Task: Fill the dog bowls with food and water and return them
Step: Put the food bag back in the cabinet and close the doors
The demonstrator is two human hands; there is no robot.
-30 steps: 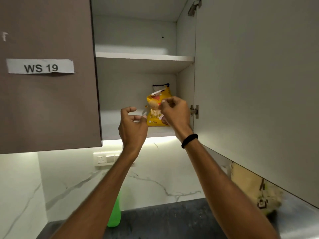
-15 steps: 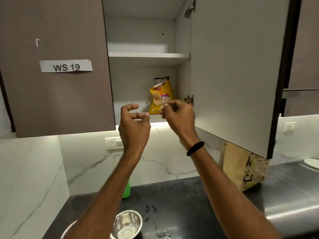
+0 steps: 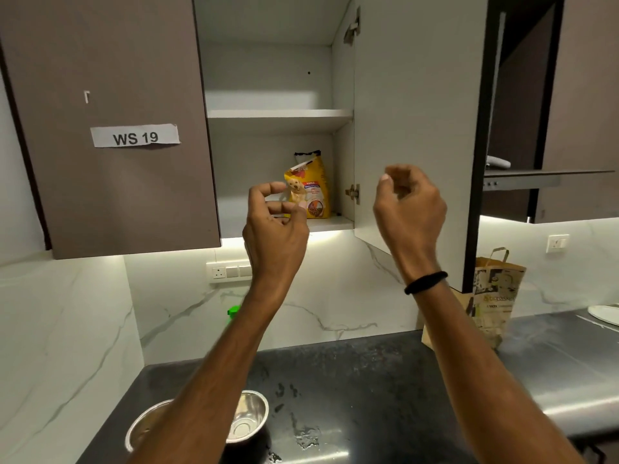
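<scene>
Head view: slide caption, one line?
Left hand and right hand raised before an open cabinet holding a yellow dog food bag; two steel bowls on the counter below.

Wall cabinet [image 3: 268,78] above counter [image 3: 351,373]. Brown left door [image 3: 110,195] shut, paper label [image 3: 135,136] "WS 19" stuck on it. Right door [image 3: 412,112] swung open, pale inside. White shelf [image 3: 278,114] across cabinet's middle. Warm glow [image 3: 231,242] along cabinet's bottom edge. White marble wall [image 3: 67,329], grey veins. Socket panel [image 3: 228,271] below cabinet, second socket [image 3: 557,243] far right. Counter dark, wet patches, steel-grey toward right edge. Hood [image 3: 536,177] upper right.
</scene>
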